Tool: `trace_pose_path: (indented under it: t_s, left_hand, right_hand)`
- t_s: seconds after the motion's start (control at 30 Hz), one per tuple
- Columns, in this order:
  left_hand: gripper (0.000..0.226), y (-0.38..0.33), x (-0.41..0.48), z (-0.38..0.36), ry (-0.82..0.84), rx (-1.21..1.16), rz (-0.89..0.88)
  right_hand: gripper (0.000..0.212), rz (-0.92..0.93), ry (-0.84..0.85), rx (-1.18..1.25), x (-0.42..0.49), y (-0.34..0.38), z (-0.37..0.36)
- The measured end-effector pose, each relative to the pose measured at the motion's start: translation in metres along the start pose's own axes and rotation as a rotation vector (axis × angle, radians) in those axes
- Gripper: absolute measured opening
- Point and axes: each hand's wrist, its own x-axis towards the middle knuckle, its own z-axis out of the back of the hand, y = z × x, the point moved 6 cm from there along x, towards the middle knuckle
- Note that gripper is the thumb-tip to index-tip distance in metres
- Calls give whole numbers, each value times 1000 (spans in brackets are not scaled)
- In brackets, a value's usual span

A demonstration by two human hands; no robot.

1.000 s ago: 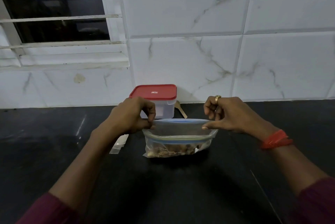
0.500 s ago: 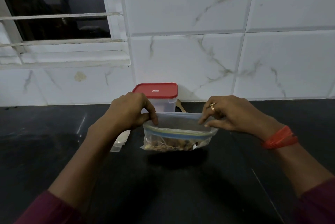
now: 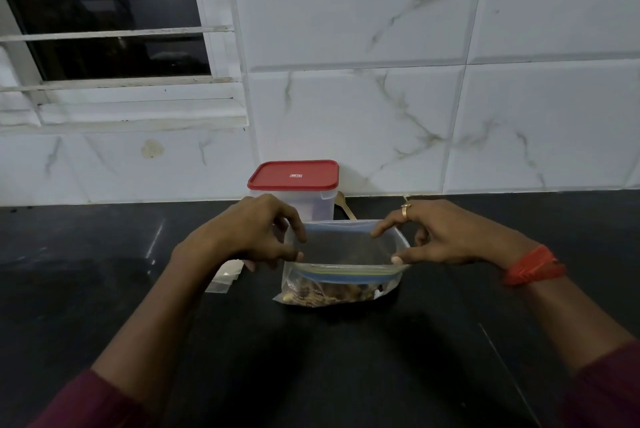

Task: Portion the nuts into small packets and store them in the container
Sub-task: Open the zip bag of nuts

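Both hands pinch bag mouth wide: left hand at left end, right hand at right. Nuts directly below. Lidded container just behind, left hand nearer.

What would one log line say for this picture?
step: opening bag | left hand: holds zip bag rim | right hand: holds opposite rim | bag mouth: open | nuts: inside | container: lid on

The left hand hides most of the small packets; the container covers the wooden spoon's bowl; the nuts blur together.
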Motion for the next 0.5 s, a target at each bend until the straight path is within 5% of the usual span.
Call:
trace_pose_path:
  t_s: [0.07,0.17,0.33,0.5]
  left_hand:
    - [14,-1,2,5,-101,-18,-17]
    - [32,4,3,9,-201,-87,69]
    - [43,19,-5,0,1,-128,309]
    - [38,25,-3,-11,126,-300,323]
  right_hand:
    - [27,22,-23,74,0,3,0]
    - [29,-6,-84,122,3,6,1]
    - [27,-306,-174,217,9,-14,-4]
    - [24,-440,-194,555,8,-25,-10]
